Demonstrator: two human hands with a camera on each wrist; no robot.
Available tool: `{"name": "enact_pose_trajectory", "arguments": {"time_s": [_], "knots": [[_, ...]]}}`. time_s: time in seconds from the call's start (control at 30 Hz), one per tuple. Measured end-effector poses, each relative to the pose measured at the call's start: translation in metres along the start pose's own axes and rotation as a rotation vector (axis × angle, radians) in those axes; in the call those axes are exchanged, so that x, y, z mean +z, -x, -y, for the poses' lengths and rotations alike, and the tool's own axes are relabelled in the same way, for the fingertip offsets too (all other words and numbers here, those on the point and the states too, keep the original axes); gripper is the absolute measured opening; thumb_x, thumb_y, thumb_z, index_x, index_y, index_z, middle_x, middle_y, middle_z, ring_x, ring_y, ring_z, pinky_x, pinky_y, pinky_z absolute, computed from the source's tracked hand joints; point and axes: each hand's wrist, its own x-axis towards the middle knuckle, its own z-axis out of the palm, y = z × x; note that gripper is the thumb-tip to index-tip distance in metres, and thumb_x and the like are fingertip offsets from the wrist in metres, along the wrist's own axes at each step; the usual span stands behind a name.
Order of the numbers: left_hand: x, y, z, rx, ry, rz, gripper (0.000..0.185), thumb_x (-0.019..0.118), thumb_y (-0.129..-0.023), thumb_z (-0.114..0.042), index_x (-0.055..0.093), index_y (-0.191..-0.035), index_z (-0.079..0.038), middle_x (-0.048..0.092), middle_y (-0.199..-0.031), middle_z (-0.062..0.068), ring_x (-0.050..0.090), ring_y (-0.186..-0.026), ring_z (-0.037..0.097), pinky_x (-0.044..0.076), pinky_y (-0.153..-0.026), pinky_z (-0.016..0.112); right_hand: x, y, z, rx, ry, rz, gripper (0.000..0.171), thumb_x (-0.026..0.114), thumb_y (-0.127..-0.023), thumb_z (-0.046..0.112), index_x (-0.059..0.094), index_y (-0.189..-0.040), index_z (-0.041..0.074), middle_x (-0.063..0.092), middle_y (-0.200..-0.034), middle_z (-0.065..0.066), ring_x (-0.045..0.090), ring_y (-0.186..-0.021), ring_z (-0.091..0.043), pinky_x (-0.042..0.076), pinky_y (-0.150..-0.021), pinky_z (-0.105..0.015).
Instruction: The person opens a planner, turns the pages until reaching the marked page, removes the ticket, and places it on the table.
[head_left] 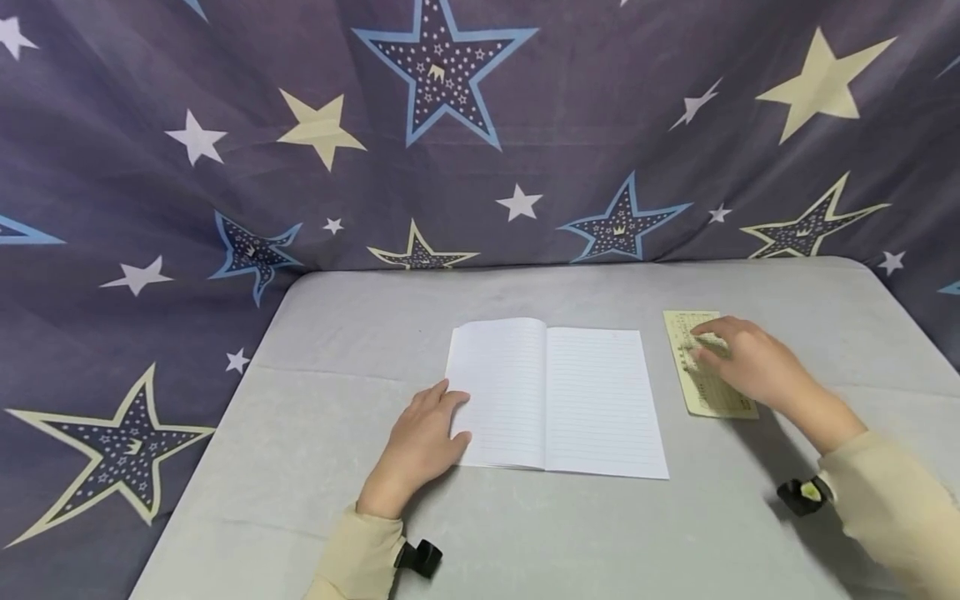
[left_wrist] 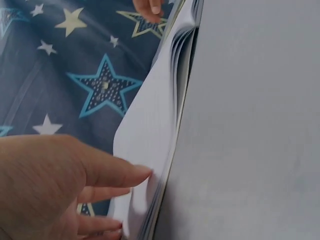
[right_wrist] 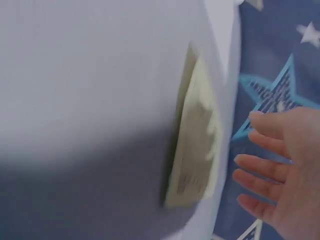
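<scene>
An open lined notebook (head_left: 600,400) lies on the table with blank ruled pages showing. My left hand (head_left: 423,433) rests on the outer edge of its left page, fingers spread and thumb near the lower corner. In the left wrist view the thumb presses on the white page (left_wrist: 145,120), which bulges above the stacked sheets. To the right of the notebook lies a pale yellow printed booklet (head_left: 701,392). My right hand (head_left: 753,362) hovers over the booklet, its fingers loosely bent and apart. The right wrist view shows this hand (right_wrist: 285,170) holding nothing, its shadow falling across the booklet.
The table (head_left: 555,542) has a grey cloth cover. A dark curtain with stars (head_left: 442,192) hangs right behind its far edge and along the left side. Small black devices (head_left: 420,558) are strapped at both sleeves.
</scene>
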Motion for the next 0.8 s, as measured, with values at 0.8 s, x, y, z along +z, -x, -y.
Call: {"name": "enact_pose_trajectory", "arguments": {"time_s": [0.8], "knots": [[0.012,-0.009,-0.006,-0.279,0.376,-0.145,0.07,0.08,-0.073,0.0,0.052,-0.137,0.004,0.042,-0.14,0.032,0.039,-0.13,0.049,0.042,-0.103,0.058,0.05,0.054,0.07,-0.155,-0.008,0.119,0.083,0.093,-0.061,0.023,0.059,-0.132,-0.004,0.046,-0.142,-0.031,0.045,-0.128,-0.049,0.04,-0.102,-0.062]]}}
